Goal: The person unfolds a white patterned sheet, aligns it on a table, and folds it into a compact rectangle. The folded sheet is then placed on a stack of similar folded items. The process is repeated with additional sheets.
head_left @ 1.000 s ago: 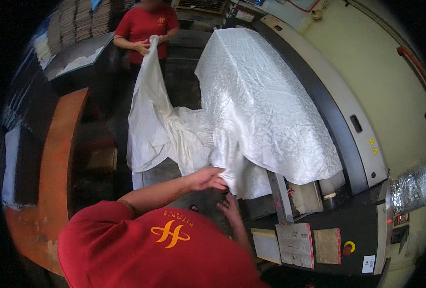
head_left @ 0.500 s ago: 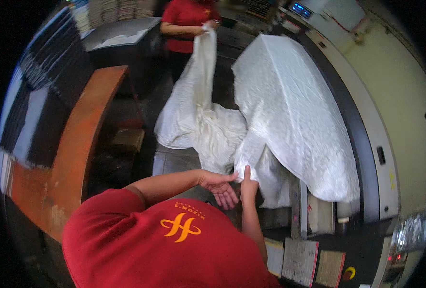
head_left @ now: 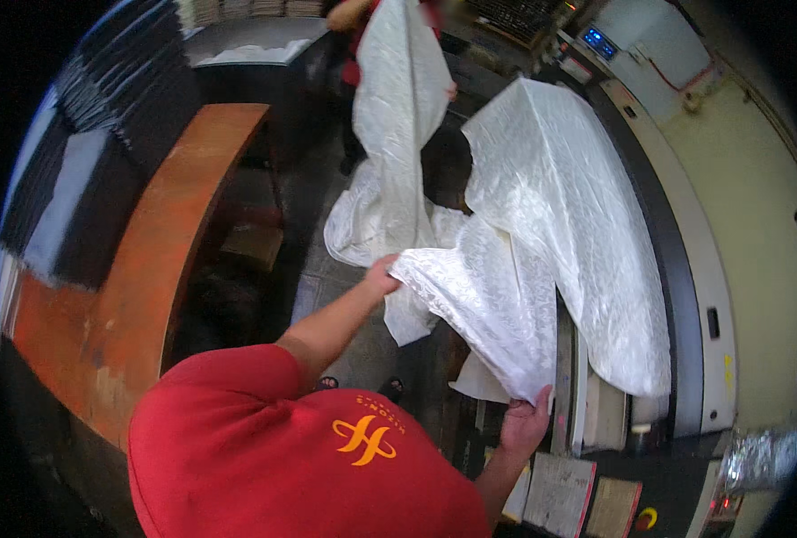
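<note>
white cloth | long axis toward co-worker | both hands gripping near edge

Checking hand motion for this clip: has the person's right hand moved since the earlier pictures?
Yes. The right hand has dropped from the middle of the white cloth to grip its lower corner, nearer the grey panels at the machine's front.

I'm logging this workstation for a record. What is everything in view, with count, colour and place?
White patterned fabric sheet: one, white, draped over the machine bed on the right, its near edge lifted.
Long flat machine bed: one, dark with pale frame, right side.
Curved wooden counter: one, orange-brown, left.
Co-worker's hand: one, holding the sheet's far end up, top centre.
Flat grey panels: two, bottom right.
Red shirt: one, bottom centre.
Left hand: gripping the sheet's near corner.
Right hand: gripping the sheet's lower edge.
</note>
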